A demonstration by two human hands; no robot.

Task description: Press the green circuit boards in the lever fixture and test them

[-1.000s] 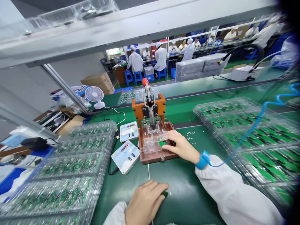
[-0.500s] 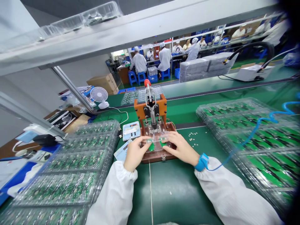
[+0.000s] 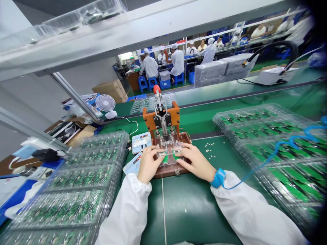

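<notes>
A test fixture with an orange frame, a toggle clamp with a red knob, and a brown base stands on the green bench in front of me. Two small green circuit boards sit side by side at its front. My left hand pinches the left circuit board between thumb and fingers. My right hand holds the right circuit board the same way, with a blue wrist strap on that arm. Fingertips and clear plastic parts partly hide both boards.
Clear trays of boards stand at left and right. Blue meters with red digits lie left of the fixture, and small white bits to its right. A white fan stands behind. A coiled blue cord crosses the right tray.
Both hands remain at the boards, with slight finger shifts. The whole view has shifted a little, so the fixture appears slightly further left.
</notes>
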